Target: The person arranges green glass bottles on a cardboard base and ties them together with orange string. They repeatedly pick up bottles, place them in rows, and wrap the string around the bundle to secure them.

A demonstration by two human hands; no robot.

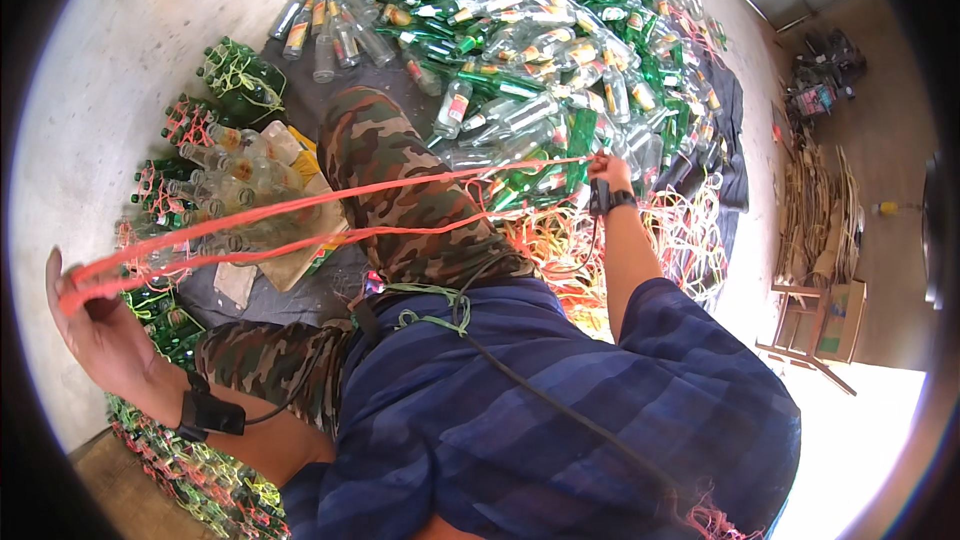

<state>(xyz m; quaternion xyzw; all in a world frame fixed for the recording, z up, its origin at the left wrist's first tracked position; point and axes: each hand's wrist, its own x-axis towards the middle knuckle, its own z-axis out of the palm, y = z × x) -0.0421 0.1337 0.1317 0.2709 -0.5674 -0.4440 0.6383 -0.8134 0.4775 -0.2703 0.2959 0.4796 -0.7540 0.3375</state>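
Left hand [95, 325] down by the knee, fingers closed round one end of the red cord [330, 210], right hand [608, 172] pinching the other end farther out, so stretched taut over the lap, netted bundles [215, 165] beside, loose bottles [520, 30] heaped beyond.

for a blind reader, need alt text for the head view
A seated person stretches orange-red cord taut between the left hand and right hand, over camouflage-clad legs. Beyond lies a heap of green and clear glass bottles, with netted bottle bundles on the left.
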